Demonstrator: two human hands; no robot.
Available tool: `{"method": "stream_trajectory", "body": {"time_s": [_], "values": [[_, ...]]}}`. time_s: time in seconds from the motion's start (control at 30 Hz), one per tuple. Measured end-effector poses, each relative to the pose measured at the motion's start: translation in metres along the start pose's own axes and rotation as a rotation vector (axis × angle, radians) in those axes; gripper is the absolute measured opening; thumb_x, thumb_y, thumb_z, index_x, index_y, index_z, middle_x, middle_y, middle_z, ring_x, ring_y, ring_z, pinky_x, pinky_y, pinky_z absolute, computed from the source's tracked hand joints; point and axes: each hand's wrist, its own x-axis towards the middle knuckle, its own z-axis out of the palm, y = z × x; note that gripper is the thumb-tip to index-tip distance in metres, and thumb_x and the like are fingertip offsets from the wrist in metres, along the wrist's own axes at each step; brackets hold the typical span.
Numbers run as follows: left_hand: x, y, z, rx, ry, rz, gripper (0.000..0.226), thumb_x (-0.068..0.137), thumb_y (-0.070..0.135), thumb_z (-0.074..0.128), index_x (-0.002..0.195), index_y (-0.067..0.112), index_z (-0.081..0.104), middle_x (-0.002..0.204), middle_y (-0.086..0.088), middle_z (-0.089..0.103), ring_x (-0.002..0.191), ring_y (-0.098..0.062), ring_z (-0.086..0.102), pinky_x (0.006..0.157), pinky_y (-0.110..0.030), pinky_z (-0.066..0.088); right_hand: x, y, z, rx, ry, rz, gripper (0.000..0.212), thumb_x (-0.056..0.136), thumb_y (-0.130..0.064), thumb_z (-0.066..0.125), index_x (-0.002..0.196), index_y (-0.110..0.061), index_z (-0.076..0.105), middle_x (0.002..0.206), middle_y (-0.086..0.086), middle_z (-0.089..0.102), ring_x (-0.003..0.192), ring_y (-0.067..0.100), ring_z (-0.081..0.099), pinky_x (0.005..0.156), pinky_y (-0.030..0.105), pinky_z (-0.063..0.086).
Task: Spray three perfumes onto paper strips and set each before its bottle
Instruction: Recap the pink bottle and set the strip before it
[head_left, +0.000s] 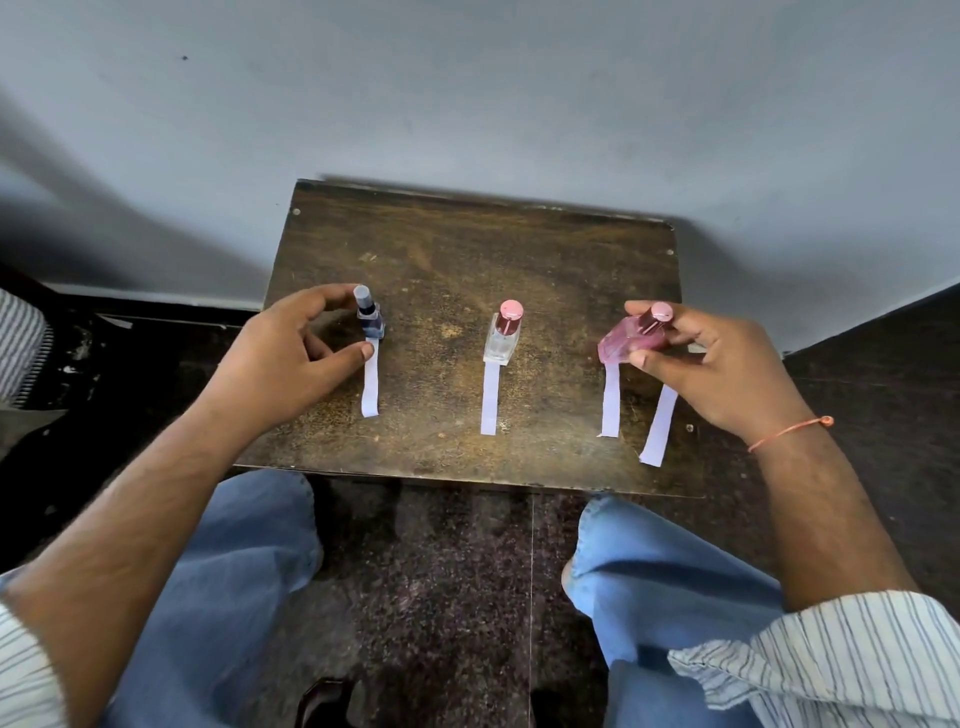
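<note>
Three perfume bottles stand in a row on a small dark wooden table (467, 244). The blue bottle (370, 319) is at the left, with a paper strip (370, 387) lying in front of it. My left hand (291, 348) curves beside this bottle, index fingertip near its cap and thumb tip on the strip's far end. The clear bottle with a pink cap (503, 335) stands in the middle behind its own strip (489, 400). At the right, my right hand (717, 364) grips the pink bottle (626, 340), which is tilted, above a third strip (611, 402).
A fourth paper strip (660, 431) lies slanted near the table's right front corner, partly under my right hand. A grey wall (467, 104) rises right behind the table. My knees in blue jeans (249, 545) are close to the table's front edge, above a dark speckled floor.
</note>
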Motion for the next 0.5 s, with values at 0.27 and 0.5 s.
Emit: {"method": "stream_trajectory", "body": {"time_s": [0.27,0.5], "values": [[0.005,-0.0079,0.003,0.038,-0.011,0.014,0.054,0.094,0.032,0.081,0.144,0.039,0.063,0.065,0.009,0.062,0.056,0.006,0.059,0.063,-0.021,0.042,0.001,0.0037,0.0015,-0.034,0.043,-0.008,0.04,0.09,-0.021,0.089,0.129,-0.027,0.08,0.096,-0.023,0.076,0.089,-0.025,0.064,0.08,-0.006,0.038],[0.0067,-0.0091,0.0035,0.046,-0.011,0.002,0.053,0.094,0.034,0.081,0.143,0.042,0.064,0.064,0.006,0.062,0.059,0.005,0.061,0.064,-0.02,0.042,0.0016,0.004,0.0015,-0.024,0.029,0.01,0.047,0.09,-0.023,0.09,0.133,-0.034,0.077,0.105,-0.012,0.082,0.097,-0.009,0.07,0.082,-0.003,0.04]]}}
